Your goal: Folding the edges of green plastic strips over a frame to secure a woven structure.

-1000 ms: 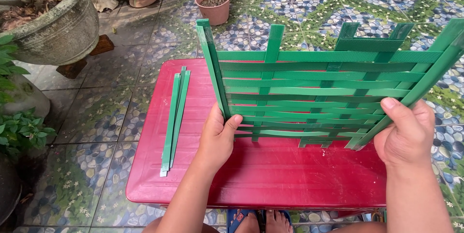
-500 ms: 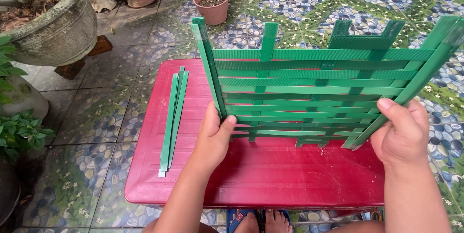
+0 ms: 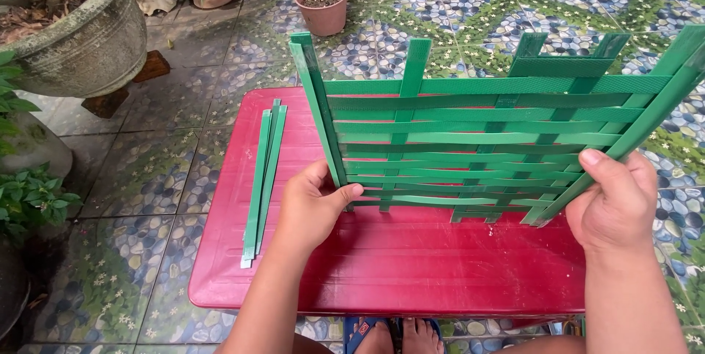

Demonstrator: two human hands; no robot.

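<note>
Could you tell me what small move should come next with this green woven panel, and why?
Probably press the horizontal strips closer together. The left hand and right hand hold the woven panel upright on the red table, the upper rows show gaps, and spare strips lie unused alongside.

Around you: patterned pebble-print floor tiles [image 3: 470, 1]; low red plastic table [image 3: 411, 266], near; large stone planter [image 3: 81, 38], far left; terracotta pots [image 3: 323, 5], far; daylight.

Home patio — potted plants [image 3: 323, 3], pebble-pattern floor tiles [image 3: 470, 1] (outdoors).
</note>
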